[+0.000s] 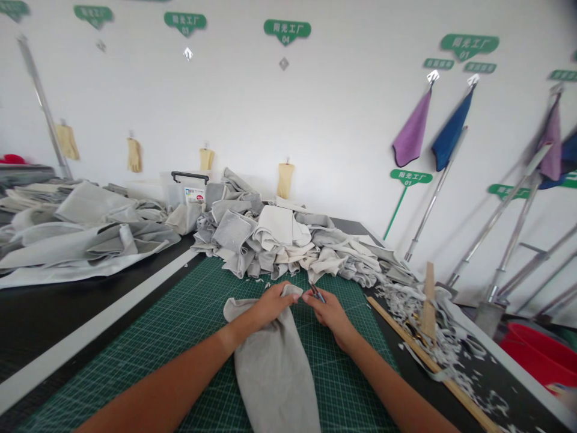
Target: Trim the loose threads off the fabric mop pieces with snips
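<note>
My left hand (270, 304) pinches the top end of a long grey cloth piece (273, 376), which lies along a green cutting mat (347, 373). My right hand (327, 316) holds small scissors (317, 293) with bluish handles, their tips close to the cloth's gathered end. The two hands are close together above the mat's far half. The cloth's lower end runs out of view at the bottom of the picture, beneath my left forearm's inner side.
A heap of grey and cream cloth pieces (279, 237) rises beyond the mat. More folded grey cloth (85, 231) lies at left. A wooden ruler (428, 355) and white scraps (419, 313) lie at right, with a red bucket (538, 355) beyond. Mops lean against the wall.
</note>
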The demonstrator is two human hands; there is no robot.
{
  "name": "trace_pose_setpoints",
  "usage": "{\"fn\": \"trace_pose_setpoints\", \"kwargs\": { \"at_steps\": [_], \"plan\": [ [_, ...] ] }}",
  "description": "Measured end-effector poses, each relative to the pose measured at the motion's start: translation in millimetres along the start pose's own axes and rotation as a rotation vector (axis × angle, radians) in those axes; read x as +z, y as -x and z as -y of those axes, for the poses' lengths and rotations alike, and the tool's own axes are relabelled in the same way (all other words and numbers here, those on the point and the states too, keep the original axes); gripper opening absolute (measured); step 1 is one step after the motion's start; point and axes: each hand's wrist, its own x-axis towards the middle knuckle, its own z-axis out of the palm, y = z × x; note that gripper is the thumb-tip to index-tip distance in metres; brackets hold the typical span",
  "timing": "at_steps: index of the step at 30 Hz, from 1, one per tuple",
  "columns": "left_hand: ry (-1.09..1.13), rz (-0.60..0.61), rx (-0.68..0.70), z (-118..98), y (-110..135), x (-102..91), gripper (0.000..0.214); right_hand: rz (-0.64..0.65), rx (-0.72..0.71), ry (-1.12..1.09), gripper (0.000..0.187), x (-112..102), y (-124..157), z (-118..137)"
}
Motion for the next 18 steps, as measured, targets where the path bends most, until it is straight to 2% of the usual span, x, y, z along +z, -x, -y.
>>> {"fn": "trace_pose_setpoints", "kwargs": {
  "at_steps": [7, 12, 18],
  "plan": [
    [0.076, 0.022, 0.016, 1, -1, -3.4, 0.026, -0.021, -0.036, 0.106, 0.029, 6, 1, 0],
    [0.109, 0.031, -0.021, -9, 1, -4.5, 0.027, -0.046, -0.110, 0.196, 0.027, 12, 8, 7],
    [0.159, 0.020, -0.070, -19, 6, -5.2, 0.032, -0.029, -0.161, 0.206, 0.028, 16, 9, 4]
  ]
}}
